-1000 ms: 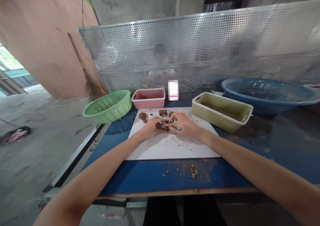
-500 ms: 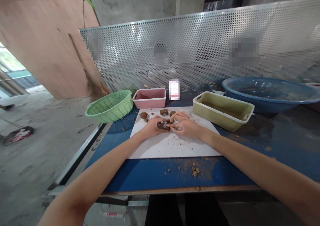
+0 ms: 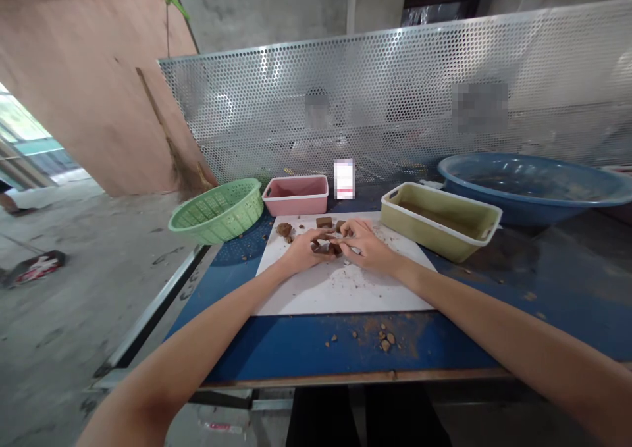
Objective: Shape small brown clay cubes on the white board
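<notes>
Centrally, a small dark-brown piece (image 3: 335, 249) sits low over the white board (image 3: 316, 294), partly hidden by fingers. The left hand (image 3: 302, 252) is curled about it, thumb and fingers closed on its sides; the right hand (image 3: 364, 248) has its fingertips brought up against it, though whether they pinch it I cannot tell. Just beyond lie a brown block (image 3: 324, 222) and a crumbly lump (image 3: 284, 230). Around the board, on the blue desk (image 3: 237, 355), stand a pink tub (image 3: 296, 205), an olive tub (image 3: 434, 232) and a green basket (image 3: 222, 222).
</notes>
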{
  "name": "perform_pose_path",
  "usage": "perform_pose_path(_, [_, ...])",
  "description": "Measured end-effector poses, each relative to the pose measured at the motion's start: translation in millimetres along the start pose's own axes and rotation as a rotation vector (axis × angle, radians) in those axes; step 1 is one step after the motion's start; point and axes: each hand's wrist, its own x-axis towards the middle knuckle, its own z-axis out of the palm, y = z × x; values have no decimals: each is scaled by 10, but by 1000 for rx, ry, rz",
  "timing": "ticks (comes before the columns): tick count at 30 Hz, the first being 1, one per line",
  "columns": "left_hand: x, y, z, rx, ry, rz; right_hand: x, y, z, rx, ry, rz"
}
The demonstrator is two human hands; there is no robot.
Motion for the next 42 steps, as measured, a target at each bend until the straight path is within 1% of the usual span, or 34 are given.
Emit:
perform_pose_path(3, [-3,-4,-4,-26,2,24,4,-20,2,30,-17,22])
perform_pose_path(6, [-9,2,-20,-26,-10,24,3,-26,3,95,18,-1])
perform_pose_path(8, [-11,4,-26,-17,-10,24,3,-33,1,100,30,-10])
perform_pose_path(11, [-12,-10,-21,-7,-3,27,8,-64,-8,80,12,4])
perform_pose_path(15, [-14,-41,-6,-46,-13,23,16,-114,-21,131,17,-9])
perform_pose_path(19, [-14,-38,-7,-12,-3,21,13,-120,-27,98,20,23])
perform_pose_path(23, [-13,-18,-13,-43,-28,16,9,-110,-28,115,16,-4])
perform_pose_path(27, [-15,-17,-9,-18,0,26,8,-106,-13,97,29,22])
perform_pose_path(31, [-18,-10,-8,-55,-19,13,0,-98,1,129,45,-9])
perform_pose_path(33, [-21,-4,-11,-48,-14,12,-3,-91,7,117,62,5])
perform_pose_path(38, [-25,-14,-11,-55,-12,19,-2,-71,20,110,36,-21])
perform_pose_path(42, [-20,-23,-9,-32,-2,26,6,-76,19,95,44,36])
